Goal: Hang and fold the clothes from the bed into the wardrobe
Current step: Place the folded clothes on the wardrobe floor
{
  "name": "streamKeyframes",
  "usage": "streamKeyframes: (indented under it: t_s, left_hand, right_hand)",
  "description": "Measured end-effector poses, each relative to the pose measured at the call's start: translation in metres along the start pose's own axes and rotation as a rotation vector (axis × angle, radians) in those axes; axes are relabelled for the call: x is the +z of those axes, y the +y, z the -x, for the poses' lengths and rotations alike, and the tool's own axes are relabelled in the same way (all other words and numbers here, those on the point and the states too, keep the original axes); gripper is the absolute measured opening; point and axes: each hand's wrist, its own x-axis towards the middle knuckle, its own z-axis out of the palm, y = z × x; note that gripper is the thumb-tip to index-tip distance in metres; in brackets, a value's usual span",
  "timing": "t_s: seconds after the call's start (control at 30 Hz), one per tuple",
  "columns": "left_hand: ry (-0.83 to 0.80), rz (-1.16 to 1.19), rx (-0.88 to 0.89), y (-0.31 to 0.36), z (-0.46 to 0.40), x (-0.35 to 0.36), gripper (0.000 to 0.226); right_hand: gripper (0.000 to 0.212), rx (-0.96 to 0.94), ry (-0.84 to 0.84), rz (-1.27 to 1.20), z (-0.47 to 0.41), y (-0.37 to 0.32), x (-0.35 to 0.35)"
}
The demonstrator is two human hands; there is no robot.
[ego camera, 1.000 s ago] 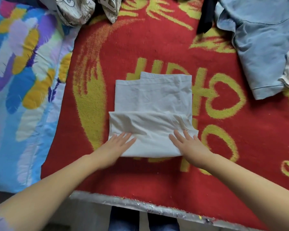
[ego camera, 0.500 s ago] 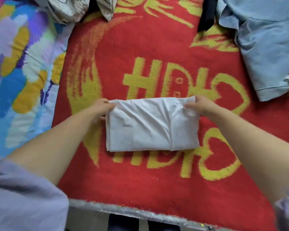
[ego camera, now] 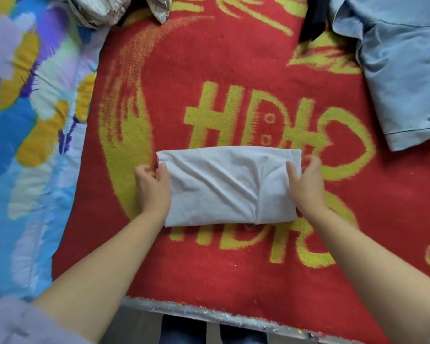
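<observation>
Red pile blanket point(ego camera: 233, 58) with yellow lettering covers the bed in the head view; a quilt point(ego camera: 30, 120) in blue, yellow and purple patches lies along its left side. I see only this one view, so all readings come from it.

The white garment point(ego camera: 231, 187) lies folded into a flat rectangle near the middle of the blanket, its long axis running left to right across my line of sight. Its cloth is thin and soft, with diagonal creases and one vertical fold line near the right end.

My left hand point(ego camera: 153, 187) grips the left short end, thumb on top and fingers curled at the edge. My right hand point(ego camera: 307, 184) holds the right short end the same way — thumb laid over the top layer, fingers wrapped behind. Each hand sits at its own end, so neither is nearer; the garment spans the gap between them.

I judge the next move to be either a lift or a final fold — that turns on the grip at both short ends.

A light blue garment point(ego camera: 395, 70) lies crumpled at the upper right, well apart. A dark garment point(ego camera: 313, 18) and a patterned cloth point(ego camera: 102, 8) lie along the far edge.
</observation>
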Motion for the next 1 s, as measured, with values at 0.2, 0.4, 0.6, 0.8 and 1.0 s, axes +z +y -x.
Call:
streamKeyframes:
  t_s: [0.2,0.4,0.6,0.8,1.0]
  left_hand:
    - [-0.076,-0.377,-0.017,-0.043,0.072,0.010,0.026]
    - [-0.197,-0.355,0.100,-0.049,0.061,-0.001,0.010]
    - [-0.247,-0.512,0.321,-0.063,0.057,-0.022,0.016]
    - [-0.140,-0.522,0.242,-0.068,0.068,-0.021,0.016]
    - [-0.120,-0.638,0.408,-0.092,0.060,-0.044,0.048]
  right_hand:
    - [0.044,0.148,0.003,0.104,0.059,0.021,0.023]
    - [0.047,0.065,-0.037,0.247,0.044,0.027,0.012]
    - [0.043,0.093,-0.089,0.415,0.028,0.036,0.002]
    - [0.035,0.080,-0.067,0.383,0.026,0.047,-0.004]
    - [0.029,-0.132,0.010,0.619,0.017,0.059,-0.044]
